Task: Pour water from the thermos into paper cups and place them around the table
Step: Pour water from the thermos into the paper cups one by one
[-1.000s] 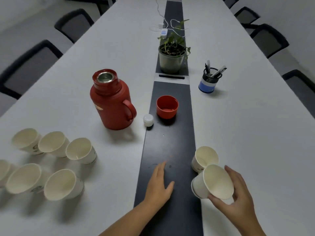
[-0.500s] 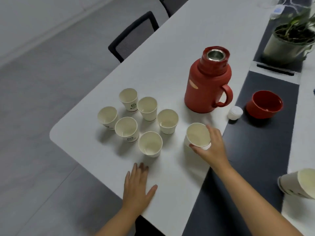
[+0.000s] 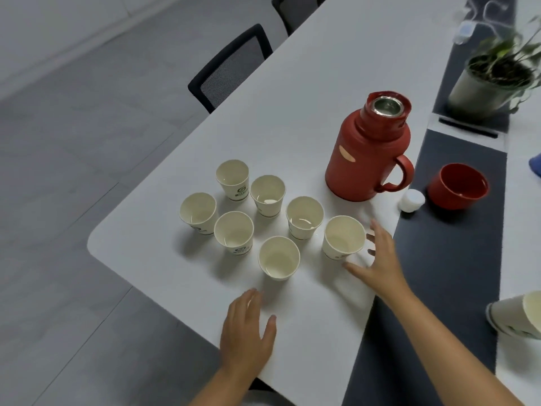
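Single view only, head-worn wide-angle camera. It looks forward and steeply down from above the near corner of the desk (image 3: 292, 98), close enough that both forearms enter from the bottom edge. Frame is rolled: desk edge runs diagonally from lower centre to upper right, floor (image 3: 73, 171) fills the left half. Facing is along the desk's length, toward the chair (image 3: 231, 68) and plant pot (image 3: 480, 92) at top. Cluster of paper cups (image 3: 268, 194) sits near frame centre; thermos (image 3: 369, 148) right of centre. Edges show wide-angle stretch and blur, worst at right margin. No second view, so no shared region.
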Demonstrator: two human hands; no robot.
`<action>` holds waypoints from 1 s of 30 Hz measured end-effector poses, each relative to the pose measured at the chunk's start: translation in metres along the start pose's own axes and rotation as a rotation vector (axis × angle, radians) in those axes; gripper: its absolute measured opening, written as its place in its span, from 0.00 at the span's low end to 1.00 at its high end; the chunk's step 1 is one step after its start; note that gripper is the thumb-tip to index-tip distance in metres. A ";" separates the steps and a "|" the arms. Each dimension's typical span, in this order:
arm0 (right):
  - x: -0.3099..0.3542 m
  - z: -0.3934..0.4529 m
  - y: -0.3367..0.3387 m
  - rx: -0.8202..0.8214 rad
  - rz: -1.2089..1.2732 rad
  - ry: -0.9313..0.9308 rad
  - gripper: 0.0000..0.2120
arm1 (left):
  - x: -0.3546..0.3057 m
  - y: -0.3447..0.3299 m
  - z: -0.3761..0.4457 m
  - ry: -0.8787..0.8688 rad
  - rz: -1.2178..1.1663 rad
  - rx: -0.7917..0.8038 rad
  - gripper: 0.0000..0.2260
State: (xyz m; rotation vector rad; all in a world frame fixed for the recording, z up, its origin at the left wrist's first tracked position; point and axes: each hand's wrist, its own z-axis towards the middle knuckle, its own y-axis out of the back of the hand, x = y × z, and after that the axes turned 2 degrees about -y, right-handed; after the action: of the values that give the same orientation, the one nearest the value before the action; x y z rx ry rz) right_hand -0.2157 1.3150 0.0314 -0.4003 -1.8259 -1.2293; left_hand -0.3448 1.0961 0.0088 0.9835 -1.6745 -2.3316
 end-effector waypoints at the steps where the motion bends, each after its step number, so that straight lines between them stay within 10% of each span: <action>1: -0.002 -0.002 0.005 -0.003 -0.007 -0.015 0.45 | -0.003 0.007 0.007 -0.025 -0.047 -0.054 0.16; 9: -0.001 0.027 0.056 -0.293 -0.013 -0.116 0.32 | -0.050 0.030 0.121 -0.220 -0.329 -0.179 0.17; 14: 0.021 0.088 0.066 -0.277 0.117 -0.150 0.32 | -0.080 0.010 0.219 -0.160 -0.364 0.066 0.28; 18: 0.020 0.128 0.063 -0.259 0.293 -0.215 0.07 | -0.089 -0.022 0.279 -0.028 -0.518 0.286 0.44; 30: 0.024 0.133 0.060 -0.531 0.501 -0.254 0.19 | -0.110 -0.030 0.313 -0.176 -0.844 0.456 0.40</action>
State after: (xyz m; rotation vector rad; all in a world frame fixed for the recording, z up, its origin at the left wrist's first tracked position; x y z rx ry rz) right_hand -0.2533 1.4532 0.0685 -1.2762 -1.4386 -1.3224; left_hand -0.4242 1.4095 0.0874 1.9366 -2.2429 -2.5733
